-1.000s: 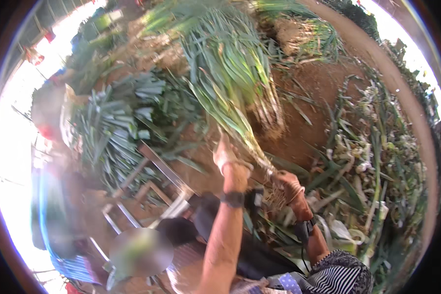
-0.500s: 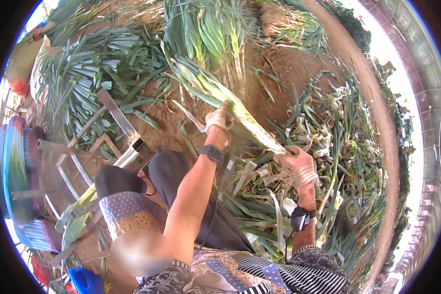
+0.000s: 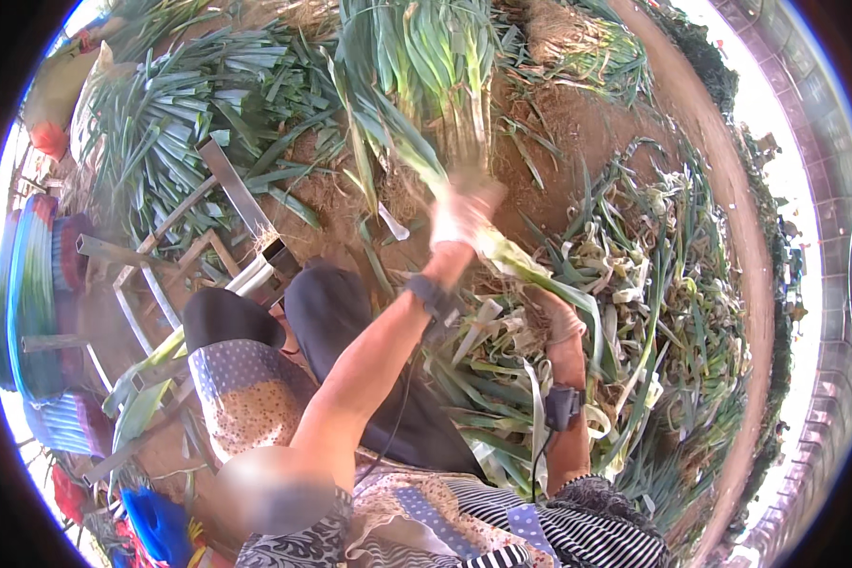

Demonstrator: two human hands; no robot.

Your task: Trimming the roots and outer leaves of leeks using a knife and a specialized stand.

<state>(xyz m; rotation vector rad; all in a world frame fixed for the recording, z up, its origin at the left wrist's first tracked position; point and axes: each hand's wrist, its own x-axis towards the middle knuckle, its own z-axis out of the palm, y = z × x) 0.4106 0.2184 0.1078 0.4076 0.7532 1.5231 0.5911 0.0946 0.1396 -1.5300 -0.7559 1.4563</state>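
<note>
A large green onion (image 3: 506, 254) lies slantwise across the space ahead of my knees, its green leaves toward the far left and its root end toward the near right. Smeared by motion, my left hand (image 3: 462, 213) wraps round the middle of the stalk. At the root end, my right hand (image 3: 554, 320) is closed on it, fingers partly hidden by the stalk and roots. A loose outer leaf (image 3: 577, 295) hangs from the stalk over the right hand. Both hands wear pale, thin coverings.
Bundled green onions (image 3: 421, 66) stand straight ahead, and a cut-leaf pile (image 3: 161, 118) spreads at far left. Stripped leaves (image 3: 653, 284) heap on the right. A metal frame (image 3: 237, 189) holding some stalks stands beside my left knee. Rolls of coloured netting or twine (image 3: 33, 293) sit at the left edge.
My left hand has slid down the stalk toward the root end. My right hand has drawn slightly nearer to me, and an outer leaf now hangs loose beside it.
</note>
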